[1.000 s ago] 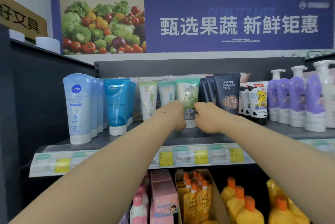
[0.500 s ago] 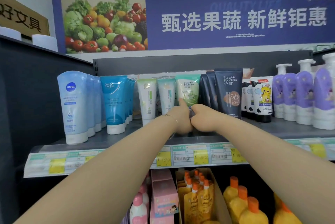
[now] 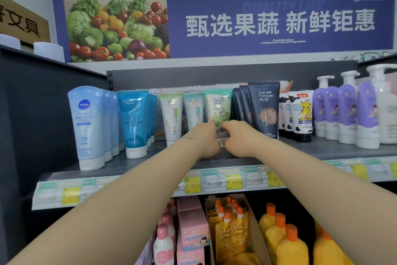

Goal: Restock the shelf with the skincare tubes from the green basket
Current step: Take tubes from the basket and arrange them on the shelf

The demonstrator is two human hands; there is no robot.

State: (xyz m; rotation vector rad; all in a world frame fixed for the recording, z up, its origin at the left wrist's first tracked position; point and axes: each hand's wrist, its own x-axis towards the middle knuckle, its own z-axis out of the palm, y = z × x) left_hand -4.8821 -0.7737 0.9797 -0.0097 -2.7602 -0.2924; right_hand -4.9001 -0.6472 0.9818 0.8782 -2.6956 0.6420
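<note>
The green tube point(image 3: 218, 105) stands upright mid-shelf, its lower end pinched between both grips. The left grip point(image 3: 206, 139) is at its 7 o'clock, thumb raised against it. The right grip point(image 3: 237, 138) is at 5 o'clock, fingers curled onto the cap. A pale tube point(image 3: 194, 108) stands just beside at 9 o'clock, dark tubes point(image 3: 264, 110) at 3 o'clock. Bare shelf point(image 3: 322, 152) runs to the price-tag edge point(image 3: 234, 181) at 6 o'clock.

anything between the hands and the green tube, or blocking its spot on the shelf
Nothing visible does: the left hand and right hand both hold the green tube at its base, standing on the shelf.
</note>
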